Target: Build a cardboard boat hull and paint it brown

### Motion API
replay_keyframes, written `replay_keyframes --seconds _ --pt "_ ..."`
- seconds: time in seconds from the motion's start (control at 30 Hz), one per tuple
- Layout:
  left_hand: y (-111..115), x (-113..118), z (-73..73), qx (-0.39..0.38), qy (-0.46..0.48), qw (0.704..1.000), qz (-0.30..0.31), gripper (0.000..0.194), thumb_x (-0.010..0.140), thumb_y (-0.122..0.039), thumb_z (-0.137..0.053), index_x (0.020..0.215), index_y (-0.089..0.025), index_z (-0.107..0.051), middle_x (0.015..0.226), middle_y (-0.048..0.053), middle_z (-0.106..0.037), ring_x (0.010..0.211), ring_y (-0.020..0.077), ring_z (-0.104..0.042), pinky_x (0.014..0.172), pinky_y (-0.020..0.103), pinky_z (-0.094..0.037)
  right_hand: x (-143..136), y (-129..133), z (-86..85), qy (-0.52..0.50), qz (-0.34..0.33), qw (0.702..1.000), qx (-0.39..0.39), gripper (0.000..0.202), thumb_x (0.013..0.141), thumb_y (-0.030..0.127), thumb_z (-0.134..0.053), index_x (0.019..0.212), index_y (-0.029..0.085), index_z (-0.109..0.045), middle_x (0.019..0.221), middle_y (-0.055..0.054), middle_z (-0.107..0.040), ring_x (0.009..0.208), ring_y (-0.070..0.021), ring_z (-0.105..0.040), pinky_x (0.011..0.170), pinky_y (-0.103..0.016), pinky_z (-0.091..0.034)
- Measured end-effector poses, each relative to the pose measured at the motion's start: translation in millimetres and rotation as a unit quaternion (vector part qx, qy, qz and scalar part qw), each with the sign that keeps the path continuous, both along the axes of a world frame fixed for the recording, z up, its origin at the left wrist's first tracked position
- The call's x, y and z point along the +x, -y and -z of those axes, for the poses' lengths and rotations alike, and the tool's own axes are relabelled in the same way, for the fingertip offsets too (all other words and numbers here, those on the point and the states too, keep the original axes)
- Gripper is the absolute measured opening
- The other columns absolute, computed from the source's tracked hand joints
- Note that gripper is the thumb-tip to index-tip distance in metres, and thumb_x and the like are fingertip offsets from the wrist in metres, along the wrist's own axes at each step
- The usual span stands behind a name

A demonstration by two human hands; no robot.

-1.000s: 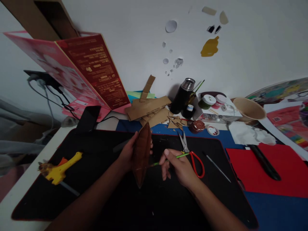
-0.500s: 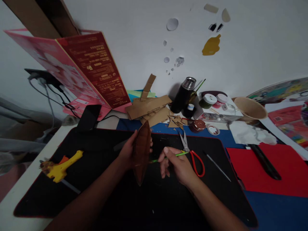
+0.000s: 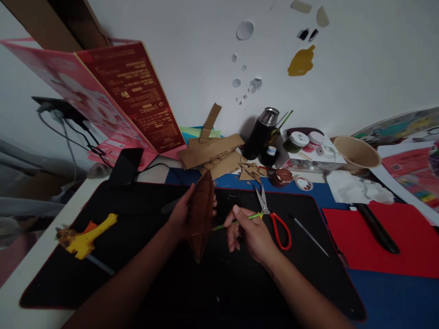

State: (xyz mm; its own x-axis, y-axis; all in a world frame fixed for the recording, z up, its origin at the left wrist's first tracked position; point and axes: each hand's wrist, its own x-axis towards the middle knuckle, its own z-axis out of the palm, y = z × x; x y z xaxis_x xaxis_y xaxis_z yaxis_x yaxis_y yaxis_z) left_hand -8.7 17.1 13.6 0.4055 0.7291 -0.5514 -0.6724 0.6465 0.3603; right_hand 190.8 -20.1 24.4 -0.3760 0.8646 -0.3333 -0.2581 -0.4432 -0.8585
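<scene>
A brown, boat-shaped cardboard piece (image 3: 201, 214), pointed at both ends, is held lengthwise above the black mat by my left hand (image 3: 181, 214), whose fingers wrap behind it and show at its right edge. My right hand (image 3: 247, 230) pinches a thin green-handled paintbrush (image 3: 254, 216). The brush points left, and its tip end lies across the lower part of the brown piece, blurred. Just right of that hand, red-handled scissors (image 3: 281, 232) lie on the mat with their blades apart. An uncovered jar of brown paint (image 3: 281, 177) stands behind the scissors.
On the black mat (image 3: 154, 283) lie a yellow giraffe-like figure (image 3: 84, 240) at left and a slim pen-like tool (image 3: 311, 236) at right. Cardboard scraps (image 3: 214, 155), a black thermos (image 3: 259, 135) and lidded paint jars (image 3: 295, 141) stand behind. Red paper (image 3: 411, 242) lies at right.
My right hand and the paintbrush have shifted slightly left, the brush tip reaching farther over the brown piece. My left hand keeps its hold. The whole view has moved a little.
</scene>
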Motion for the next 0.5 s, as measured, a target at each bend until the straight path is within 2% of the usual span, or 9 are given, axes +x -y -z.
replay_keyframes --seconds 0.17,0.3,0.5 --pt "0.1 2.8 -4.5 -0.004 0.004 1.0 -0.005 0.055 0.107 -0.052 -0.035 0.121 -0.015 -0.073 0.09 0.014 -0.078 0.064 0.0258 -0.075 0.06 0.036 -0.06 -3.3 1.1 3.0 0.01 0.024 0.999 -0.021 0.06 0.088 0.075 -0.065 0.077 0.015 -0.067 0.049 -0.002 -0.066 0.037 -0.0133 -0.06 0.036 -0.019 -0.033" --pt "0.0 1.3 -0.9 -0.01 0.007 1.0 0.0 0.055 0.106 -0.054 -0.039 0.127 -0.014 -0.071 0.092 0.014 -0.078 0.065 0.0259 -0.076 0.06 0.037 -0.061 -5.1 2.3 4.0 0.01 0.03 0.999 -0.02 0.06 0.089 0.075 -0.064 0.075 0.016 -0.065 0.045 -0.001 -0.063 0.035 -0.0124 -0.057 0.035 -0.019 -0.033" --pt "-0.5 -0.4 4.1 0.003 0.006 1.0 -0.01 0.052 0.106 -0.051 -0.041 0.126 -0.014 -0.071 0.093 0.014 -0.079 0.068 0.0248 -0.077 0.059 0.034 -0.062 -5.8 7.2 7.3 0.021 0.022 0.999 -0.028 0.061 0.09 0.073 -0.064 0.071 0.016 -0.065 0.041 0.001 -0.059 0.032 -0.0117 -0.054 0.034 -0.019 -0.033"
